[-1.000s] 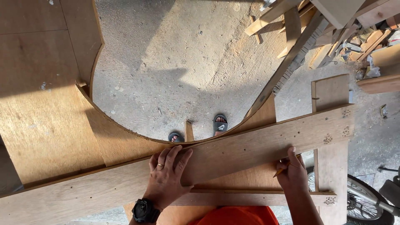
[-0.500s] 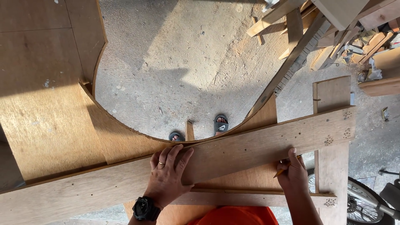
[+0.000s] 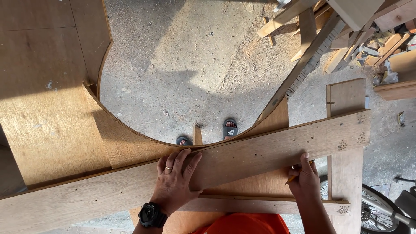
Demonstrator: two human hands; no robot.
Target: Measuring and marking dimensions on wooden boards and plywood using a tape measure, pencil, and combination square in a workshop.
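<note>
Left hand (image 3: 174,181), ring and black wristwatch (image 3: 151,215) on, spread flat and open on a long plywood plank (image 3: 260,154) lying slantwise over a curved-cut plywood sheet (image 3: 47,125). Right hand (image 3: 305,182) curled around a pencil (image 3: 298,173), tip at the plank's near edge, forefinger resting on the plank. Beyond the curved cutout: sawdust-strewn concrete floor (image 3: 182,65), two sandalled feet (image 3: 229,129) just past the edge. Scrap timber pile (image 3: 342,30) far right, bicycle wheel (image 3: 381,212) low right. Versus half a second ago: both hands in the same places, view barely shifted.
</note>
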